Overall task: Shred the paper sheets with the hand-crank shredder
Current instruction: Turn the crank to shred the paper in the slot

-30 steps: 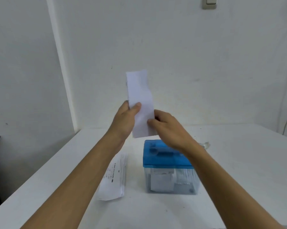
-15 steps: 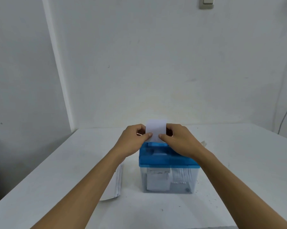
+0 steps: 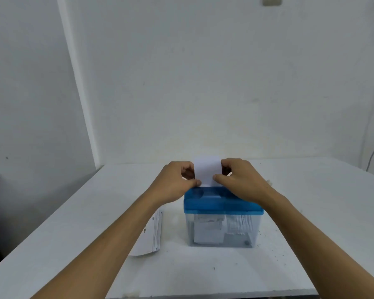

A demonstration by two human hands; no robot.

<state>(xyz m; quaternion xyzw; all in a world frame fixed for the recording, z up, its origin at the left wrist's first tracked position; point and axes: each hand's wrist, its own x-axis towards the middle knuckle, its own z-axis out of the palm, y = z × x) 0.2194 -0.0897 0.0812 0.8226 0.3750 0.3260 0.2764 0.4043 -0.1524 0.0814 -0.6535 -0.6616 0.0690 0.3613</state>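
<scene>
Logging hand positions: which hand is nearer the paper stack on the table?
Left. The left hand pinches the strip on the edge toward the stack; the right hand pinches the opposite edge.

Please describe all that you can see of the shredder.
The shredder is a box: a blue plastic lid on a clear bin holding paper pieces and strips. It stands upright on the white table. A white slip stands at its top, pinched by the left hand and right hand.

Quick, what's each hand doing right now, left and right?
Left hand: pinching the left edge of the paper strip above the shredder.
Right hand: pinching the strip's right edge.
</scene>
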